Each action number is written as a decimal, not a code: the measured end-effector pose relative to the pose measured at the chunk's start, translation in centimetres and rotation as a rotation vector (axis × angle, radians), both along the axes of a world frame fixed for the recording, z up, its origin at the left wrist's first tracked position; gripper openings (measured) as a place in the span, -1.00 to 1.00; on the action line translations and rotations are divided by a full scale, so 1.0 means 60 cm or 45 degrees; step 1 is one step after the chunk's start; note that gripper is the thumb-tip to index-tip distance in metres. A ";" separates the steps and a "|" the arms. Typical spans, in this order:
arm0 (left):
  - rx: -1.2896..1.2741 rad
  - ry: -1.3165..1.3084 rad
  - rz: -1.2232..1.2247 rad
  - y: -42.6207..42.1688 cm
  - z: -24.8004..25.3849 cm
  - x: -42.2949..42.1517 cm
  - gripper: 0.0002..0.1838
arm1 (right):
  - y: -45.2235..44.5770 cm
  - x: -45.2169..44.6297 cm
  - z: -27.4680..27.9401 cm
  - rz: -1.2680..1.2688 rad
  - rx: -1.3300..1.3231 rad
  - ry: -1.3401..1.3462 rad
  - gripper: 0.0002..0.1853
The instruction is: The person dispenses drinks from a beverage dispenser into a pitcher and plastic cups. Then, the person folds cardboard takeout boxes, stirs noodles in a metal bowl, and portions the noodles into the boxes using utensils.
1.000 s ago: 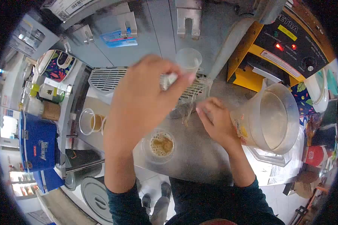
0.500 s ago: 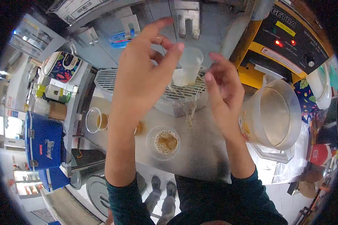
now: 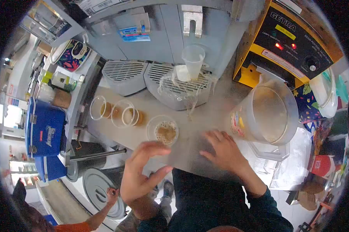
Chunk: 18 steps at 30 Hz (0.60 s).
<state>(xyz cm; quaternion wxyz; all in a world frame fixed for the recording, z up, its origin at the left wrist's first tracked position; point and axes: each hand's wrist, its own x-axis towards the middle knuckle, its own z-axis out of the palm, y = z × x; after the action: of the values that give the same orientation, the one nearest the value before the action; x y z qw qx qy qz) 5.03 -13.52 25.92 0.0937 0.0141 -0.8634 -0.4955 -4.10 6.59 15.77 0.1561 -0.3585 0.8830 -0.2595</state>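
Observation:
My left hand (image 3: 141, 176) is open, thumb and fingers apart, just in front of a clear plastic cup (image 3: 162, 130) of brown frothy drink. Nothing sits between its fingers, and I cannot tell whether they touch the cup. Over the steel counter (image 3: 197, 116), my right hand (image 3: 224, 150) is open with fingers spread, left of a large plastic pitcher (image 3: 267, 112) of pale brown liquid. To the left stand two more clear cups, one (image 3: 124, 114) beside the frothy cup and another (image 3: 99, 107) further out, both with brown drink.
A small translucent measuring cup (image 3: 193, 58) stands with crumpled clear plastic (image 3: 162, 87) on a grey drip tray (image 3: 174, 96). A yellow-black GETRA machine (image 3: 286, 42) is at right. Another person's hand (image 3: 111, 194) and orange sleeve (image 3: 75, 225) are near a grey lidded bin (image 3: 101, 191).
Both my hands have come down and back from around the measuring cup on the drip tray, which stays there. Another person's arm has come into view at lower left.

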 end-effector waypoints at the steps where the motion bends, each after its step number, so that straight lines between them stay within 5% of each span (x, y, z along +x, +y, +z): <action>1: 0.001 0.000 -0.042 -0.002 -0.011 0.012 -0.65 | 0.016 0.004 0.000 0.062 0.090 -0.010 -0.48; 11: 0.041 -0.315 -0.105 0.026 -0.052 0.054 -0.63 | 0.229 0.084 0.049 0.198 0.558 -0.383 -0.70; 18: 0.054 -0.207 -0.282 0.073 -0.066 0.090 -0.59 | 0.422 0.144 0.134 -0.691 -0.060 -0.354 -0.88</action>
<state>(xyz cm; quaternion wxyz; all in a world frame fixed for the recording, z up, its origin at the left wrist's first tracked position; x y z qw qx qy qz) 10.44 -9.13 21.98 -0.0323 -0.0393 -0.8538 -0.5181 4.53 31.92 23.81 0.1920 -0.0741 0.9104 -0.3588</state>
